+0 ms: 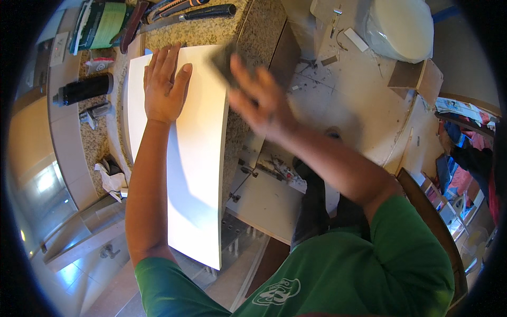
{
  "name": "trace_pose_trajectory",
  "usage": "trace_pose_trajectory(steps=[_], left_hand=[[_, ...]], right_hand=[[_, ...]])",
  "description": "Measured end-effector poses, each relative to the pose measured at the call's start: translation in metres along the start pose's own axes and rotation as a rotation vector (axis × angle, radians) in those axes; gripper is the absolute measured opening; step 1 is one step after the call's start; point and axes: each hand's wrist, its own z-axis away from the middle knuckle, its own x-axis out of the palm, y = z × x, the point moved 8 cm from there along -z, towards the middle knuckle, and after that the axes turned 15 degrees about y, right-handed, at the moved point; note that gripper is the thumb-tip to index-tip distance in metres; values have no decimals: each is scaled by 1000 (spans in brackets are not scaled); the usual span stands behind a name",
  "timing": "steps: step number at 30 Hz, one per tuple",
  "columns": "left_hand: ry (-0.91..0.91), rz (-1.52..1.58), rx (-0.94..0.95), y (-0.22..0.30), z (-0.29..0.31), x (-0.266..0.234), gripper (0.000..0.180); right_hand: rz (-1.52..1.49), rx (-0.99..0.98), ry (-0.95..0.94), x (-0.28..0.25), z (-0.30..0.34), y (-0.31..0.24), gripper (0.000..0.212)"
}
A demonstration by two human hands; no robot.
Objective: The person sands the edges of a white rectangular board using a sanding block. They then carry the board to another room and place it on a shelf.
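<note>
A left hand [162,92] rests on a white board [198,142] atop a speckled desk [224,30] as the blurred right hand [260,100] grips a dark block [223,62] at the board's edge.

Your left arm [145,195] is reaching almost straight ahead, and your left hand [162,100] is lying flat, palm down. Its fingers [169,64] are pointing away from you, and its thumb [185,74] is sticking out to the right. Your right arm [343,161] is slanting in from your right side. Your right hand [263,105] is looking blurry, with its fingers [242,75] bending in a grip.
</note>
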Motion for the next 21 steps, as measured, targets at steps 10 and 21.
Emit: trace_pose_trajectory(steps=[10,21], left_hand=[[0,-11,1,-2,0,2,63],[7,6,0,-4,1,1,62]], right_hand=[[-83,-9,105,-8,-62,7,69],[136,-89,67,-9,-51,-7,61]])
